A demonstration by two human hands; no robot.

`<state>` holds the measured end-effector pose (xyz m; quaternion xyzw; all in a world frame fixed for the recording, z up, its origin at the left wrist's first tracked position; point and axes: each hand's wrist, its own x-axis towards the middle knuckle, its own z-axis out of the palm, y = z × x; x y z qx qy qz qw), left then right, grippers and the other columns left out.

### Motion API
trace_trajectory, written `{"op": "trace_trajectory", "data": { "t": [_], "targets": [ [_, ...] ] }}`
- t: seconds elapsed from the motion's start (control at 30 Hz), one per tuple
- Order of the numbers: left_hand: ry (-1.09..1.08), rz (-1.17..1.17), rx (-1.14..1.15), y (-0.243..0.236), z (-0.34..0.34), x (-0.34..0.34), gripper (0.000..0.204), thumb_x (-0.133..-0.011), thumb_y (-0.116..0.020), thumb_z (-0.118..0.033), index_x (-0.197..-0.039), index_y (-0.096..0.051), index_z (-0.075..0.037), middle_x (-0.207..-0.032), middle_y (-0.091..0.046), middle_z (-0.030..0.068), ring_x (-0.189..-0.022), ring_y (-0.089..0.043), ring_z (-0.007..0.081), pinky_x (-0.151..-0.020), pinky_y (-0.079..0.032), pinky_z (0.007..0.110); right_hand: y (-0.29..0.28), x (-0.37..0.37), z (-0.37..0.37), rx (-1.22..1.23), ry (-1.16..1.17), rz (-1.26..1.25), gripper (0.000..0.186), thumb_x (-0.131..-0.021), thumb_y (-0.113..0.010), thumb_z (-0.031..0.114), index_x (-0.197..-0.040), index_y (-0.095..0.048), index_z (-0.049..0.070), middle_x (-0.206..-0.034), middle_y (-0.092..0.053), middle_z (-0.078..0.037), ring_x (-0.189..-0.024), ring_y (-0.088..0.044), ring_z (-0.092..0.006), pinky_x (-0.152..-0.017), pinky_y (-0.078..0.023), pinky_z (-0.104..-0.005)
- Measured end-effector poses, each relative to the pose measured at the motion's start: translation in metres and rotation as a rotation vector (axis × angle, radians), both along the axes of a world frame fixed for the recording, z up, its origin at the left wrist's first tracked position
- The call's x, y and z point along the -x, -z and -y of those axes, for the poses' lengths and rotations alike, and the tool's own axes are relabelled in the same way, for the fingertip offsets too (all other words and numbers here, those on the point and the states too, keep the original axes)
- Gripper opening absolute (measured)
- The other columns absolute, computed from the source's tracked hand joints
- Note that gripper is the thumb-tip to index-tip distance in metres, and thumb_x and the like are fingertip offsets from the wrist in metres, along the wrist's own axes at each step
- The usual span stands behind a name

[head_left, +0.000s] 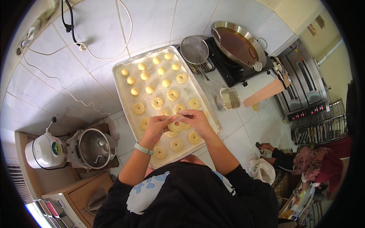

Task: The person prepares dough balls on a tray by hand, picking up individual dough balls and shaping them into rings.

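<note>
My left hand (156, 126) and my right hand (196, 120) meet over the near part of a floured metal tray (122, 95). Together they hold a pale dough ring (177, 125) with a hole in its middle, fingers pinching its rim from both sides. Several dough rings (173, 94) lie on the near half of the tray, and several round dough balls (135, 91) sit in rows on the far half. A light green band is on my left wrist.
A wire strainer (194, 50) and a wide pan of oil (237, 45) on a black burner stand beyond the tray. A small clear tub (229, 98) sits to its right. A stand mixer with a steel bowl (93, 148) is at left. Another person's hand (266, 146) is at lower right.
</note>
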<state>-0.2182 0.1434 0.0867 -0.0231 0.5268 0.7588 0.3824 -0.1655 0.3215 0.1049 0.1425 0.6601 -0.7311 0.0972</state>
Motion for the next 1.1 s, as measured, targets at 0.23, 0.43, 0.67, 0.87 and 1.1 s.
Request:
{"op": "trace_trajectory", "data": {
  "t": [0.23, 0.43, 0.67, 0.87, 1.1],
  "targets": [
    [-0.002, 0.027, -0.025, 0.003, -0.004, 0.002, 0.031, -0.084, -0.067, -0.024, -0.092, -0.064, 0.005, -0.082, -0.066, 0.0101, -0.073, -0.064, 0.0154, -0.069, -0.051, 0.028, 0.011, 0.003, -0.011, -0.02, 0.011, -0.038, 0.031, -0.078, -0.069, 0.002, -0.108, -0.061, -0.005, -0.096, -0.065, -0.008, -0.091, -0.061, -0.0124, -0.08, -0.048, -0.0238],
    [-0.077, 0.068, 0.029, 0.008, -0.005, 0.005, 0.032, -0.082, -0.069, -0.025, -0.092, -0.064, 0.005, -0.084, -0.065, 0.0077, -0.072, -0.063, 0.0138, -0.065, -0.05, 0.025, 0.009, 0.006, -0.011, 0.004, -0.046, -0.024, 0.034, -0.078, -0.069, 0.004, -0.11, -0.061, -0.004, -0.098, -0.065, -0.008, -0.091, -0.061, -0.0129, -0.083, -0.047, -0.0246],
    [0.027, 0.014, 0.094, 0.021, -0.009, 0.006, 0.037, -0.082, -0.069, -0.027, -0.096, -0.063, 0.006, -0.083, -0.065, 0.0062, -0.072, -0.062, 0.013, -0.065, -0.05, 0.025, 0.027, 0.01, -0.007, 0.004, -0.107, -0.064, 0.04, -0.08, -0.067, 0.004, -0.118, -0.056, -0.002, -0.104, -0.064, -0.008, -0.094, -0.06, -0.0139, -0.083, -0.047, -0.0255],
    [-0.266, -0.223, 0.113, 0.023, -0.019, -0.006, 0.044, -0.087, -0.063, -0.029, -0.113, -0.056, 0.006, -0.106, -0.062, 0.0099, -0.1, -0.058, 0.0174, -0.09, -0.045, 0.031, 0.095, 0.036, -0.044, 0.418, -0.114, 0.31, 0.04, -0.077, -0.069, 0.008, -0.115, -0.057, 0.003, -0.103, -0.064, -0.004, -0.095, -0.06, -0.0141, -0.079, -0.049, -0.0277],
    [-0.521, -0.044, 0.079, 0.048, 0.032, -0.014, 0.046, -0.09, -0.057, -0.032, -0.116, -0.053, 0.006, -0.113, -0.059, 0.016, -0.107, -0.057, 0.0247, -0.096, -0.042, 0.035, 0.137, 0.132, -0.114, -0.335, 0.015, 0.206, 0.028, -0.072, -0.067, 0.004, -0.1, -0.065, 0.003, -0.088, -0.067, -0.006, -0.076, -0.062, -0.0167, -0.069, -0.048, -0.0297]
  ]
}}
